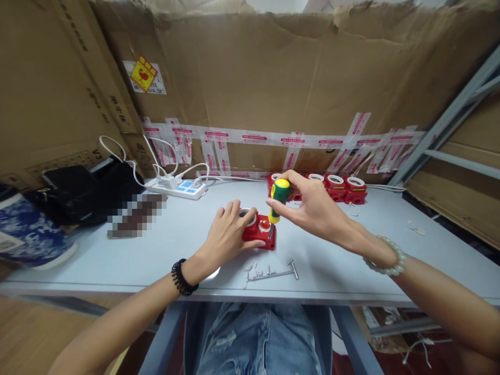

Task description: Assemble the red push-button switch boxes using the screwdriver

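My right hand (318,208) grips a stubby screwdriver (280,192) with a green and yellow handle. Its metal shaft points down at the right part of a red plastic housing (269,242), beside a small red dome; whether the tip sits in a screw cannot be made out. My left hand (224,232) holds that housing against the table, with fingers over its white ring and the thumb along the front side. Closer to the table's front edge lies a thin T-shaped metal rod (273,275), with several small metal parts (258,272) around it.
Several similar red housings (354,192) with white rings stand in a row at the back. A white power strip (177,186) with plugged-in cables, a dark bag (89,187) and a blue-and-white cup (29,229) are on the left. Cardboard (253,78) walls the rear.
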Tool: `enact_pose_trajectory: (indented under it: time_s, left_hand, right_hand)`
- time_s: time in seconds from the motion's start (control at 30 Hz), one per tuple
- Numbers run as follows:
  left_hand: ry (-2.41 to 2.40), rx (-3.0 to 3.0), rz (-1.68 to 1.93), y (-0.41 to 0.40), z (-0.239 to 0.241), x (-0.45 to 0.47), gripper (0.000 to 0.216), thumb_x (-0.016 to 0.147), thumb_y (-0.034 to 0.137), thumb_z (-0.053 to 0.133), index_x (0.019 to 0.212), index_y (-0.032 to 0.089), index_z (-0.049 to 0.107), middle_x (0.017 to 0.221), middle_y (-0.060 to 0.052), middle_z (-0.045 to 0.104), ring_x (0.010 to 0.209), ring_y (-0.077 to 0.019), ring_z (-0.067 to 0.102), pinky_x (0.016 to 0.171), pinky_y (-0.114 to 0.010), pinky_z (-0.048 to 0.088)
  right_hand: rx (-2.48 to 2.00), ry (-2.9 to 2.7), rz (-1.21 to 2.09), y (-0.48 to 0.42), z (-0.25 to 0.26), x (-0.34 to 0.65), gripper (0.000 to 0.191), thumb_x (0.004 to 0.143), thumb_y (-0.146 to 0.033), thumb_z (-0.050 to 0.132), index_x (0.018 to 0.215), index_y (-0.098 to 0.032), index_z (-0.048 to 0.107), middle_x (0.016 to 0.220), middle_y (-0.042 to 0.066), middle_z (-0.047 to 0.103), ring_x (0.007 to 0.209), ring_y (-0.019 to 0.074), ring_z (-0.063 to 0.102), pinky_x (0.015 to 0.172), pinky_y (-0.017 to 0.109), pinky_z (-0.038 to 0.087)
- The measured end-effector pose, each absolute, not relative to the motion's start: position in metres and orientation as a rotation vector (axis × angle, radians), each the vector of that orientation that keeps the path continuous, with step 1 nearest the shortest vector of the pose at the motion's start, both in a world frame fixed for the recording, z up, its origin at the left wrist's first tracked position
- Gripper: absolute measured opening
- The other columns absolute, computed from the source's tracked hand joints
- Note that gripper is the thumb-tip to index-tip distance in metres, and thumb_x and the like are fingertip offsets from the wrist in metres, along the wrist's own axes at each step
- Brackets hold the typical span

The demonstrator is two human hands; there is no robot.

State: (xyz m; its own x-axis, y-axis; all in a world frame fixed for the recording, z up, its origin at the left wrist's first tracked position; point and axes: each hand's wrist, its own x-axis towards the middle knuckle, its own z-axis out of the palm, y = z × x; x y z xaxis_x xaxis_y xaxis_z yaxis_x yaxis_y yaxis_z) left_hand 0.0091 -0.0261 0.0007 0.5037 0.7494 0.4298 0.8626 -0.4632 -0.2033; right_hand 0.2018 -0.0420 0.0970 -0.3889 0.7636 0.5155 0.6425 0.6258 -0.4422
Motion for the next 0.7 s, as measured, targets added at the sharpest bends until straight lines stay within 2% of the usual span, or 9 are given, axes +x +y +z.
enact_pose_trajectory:
  time_s: [0.2,0.4,0.5,0.57,0.6,0.67,0.7]
  left_hand:
    - [-1.345,-2.341,-0.375,-0.027,0.002,0.011,0.073,0.071,0.071,0.052,0.122,0.018,0.050,0.101,-0.015,0.049,0.090,-0.0291,0.047,0.072,-0.036,0.036]
    - [-1.360,-2.429,-0.415,-0.027,0.008,0.008,0.072,0.072,0.072,0.050,0.118,0.017,0.052,0.102,-0.016,0.049,0.094,-0.0317,0.046,0.077,-0.043,0.038]
    - [-1.202,-2.677,-0.569,-0.021,0.025,0.008,0.067,0.074,0.069,0.050,0.120,0.020,0.049,0.117,-0.016,0.046,0.107,-0.0320,0.044,0.087,-0.048,0.037]
    - [-1.011,-2.927,-0.755,-0.012,0.039,0.015,0.059,0.078,0.060,0.054,0.122,0.021,0.045,0.128,-0.015,0.041,0.112,-0.0282,0.044,0.092,-0.044,0.038]
    - [-0.930,-3.049,-0.854,-0.007,0.044,0.020,0.052,0.080,0.054,0.055,0.119,0.021,0.047,0.126,-0.013,0.044,0.110,-0.0259,0.047,0.090,-0.040,0.040]
    - [-0.796,-3.280,-0.993,0.003,0.050,0.031,0.030,0.084,0.044,0.052,0.101,0.019,0.055,0.099,-0.006,0.057,0.089,-0.0198,0.055,0.078,-0.032,0.045]
    - [-0.777,-3.381,-1.021,0.008,0.050,0.037,0.024,0.086,0.039,0.048,0.091,0.017,0.056,0.086,-0.003,0.058,0.079,-0.0170,0.056,0.071,-0.029,0.045]
  right_hand:
    - [-1.195,-2.149,0.061,-0.043,0.098,0.197,0.028,0.075,-0.041,0.063,0.077,-0.018,0.048,0.062,-0.003,0.052,0.052,0.0091,0.042,0.050,0.024,0.032]
    - [-1.264,-2.275,-0.020,-0.043,0.106,0.194,0.027,0.076,-0.041,0.063,0.076,-0.019,0.046,0.062,-0.002,0.053,0.054,0.0097,0.040,0.053,0.024,0.030]
    - [-1.293,-2.329,-0.001,-0.044,0.112,0.195,0.023,0.078,-0.036,0.062,0.077,-0.019,0.047,0.062,-0.002,0.054,0.053,0.0097,0.041,0.053,0.024,0.029]
    - [-1.333,-2.344,-0.039,-0.044,0.116,0.196,0.021,0.079,-0.035,0.059,0.076,-0.018,0.047,0.062,-0.001,0.055,0.051,0.0099,0.041,0.051,0.024,0.028]
    - [-1.363,-2.354,-0.075,-0.044,0.117,0.196,0.021,0.080,-0.037,0.058,0.076,-0.018,0.047,0.062,0.000,0.055,0.051,0.0103,0.041,0.050,0.024,0.027]
    - [-1.432,-2.380,-0.183,-0.042,0.118,0.198,0.026,0.082,-0.042,0.054,0.077,-0.018,0.049,0.063,0.002,0.056,0.051,0.0118,0.042,0.049,0.026,0.025]
    - [-1.467,-2.393,-0.245,-0.041,0.118,0.198,0.030,0.083,-0.047,0.052,0.077,-0.017,0.050,0.063,0.003,0.057,0.051,0.0131,0.044,0.050,0.026,0.024]
